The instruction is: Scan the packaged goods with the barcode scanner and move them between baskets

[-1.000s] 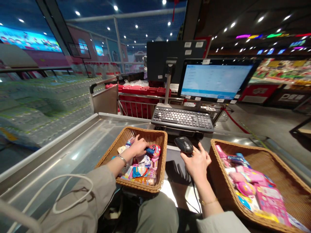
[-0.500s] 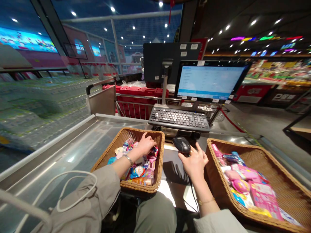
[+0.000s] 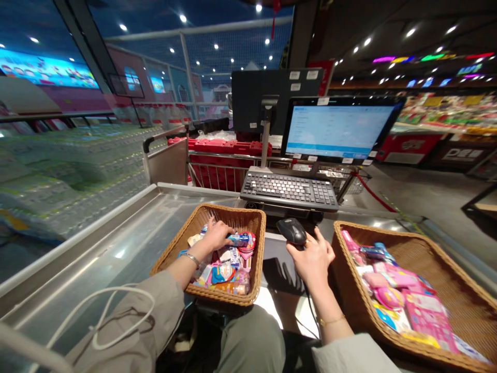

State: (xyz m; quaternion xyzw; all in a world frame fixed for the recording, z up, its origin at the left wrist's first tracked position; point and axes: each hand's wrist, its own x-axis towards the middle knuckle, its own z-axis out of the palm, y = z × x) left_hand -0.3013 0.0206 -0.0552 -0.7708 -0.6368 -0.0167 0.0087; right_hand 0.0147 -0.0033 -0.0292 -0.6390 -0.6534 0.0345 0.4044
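My left hand (image 3: 216, 237) reaches into the left wicker basket (image 3: 182, 241) and is closed on a small blue and white packet (image 3: 238, 239). Under it lie several bright snack and toy packets (image 3: 225, 269). My right hand (image 3: 314, 258) grips a black handheld scanner (image 3: 292, 230) between the two baskets, its cable running down toward my lap. The right wicker basket (image 3: 446, 269) holds several pink and blue packets (image 3: 396, 295).
A black keyboard (image 3: 289, 189) and a lit till screen (image 3: 337, 131) stand behind the baskets, with a second dark monitor (image 3: 267, 98) facing away. The steel counter (image 3: 116, 243) runs off to the left. A red shopping cart (image 3: 221, 160) stands beyond the counter.
My left hand has shifted inside the left basket and now lifts a blue and white packet clear of the pile. My right hand has stayed on the scanner.
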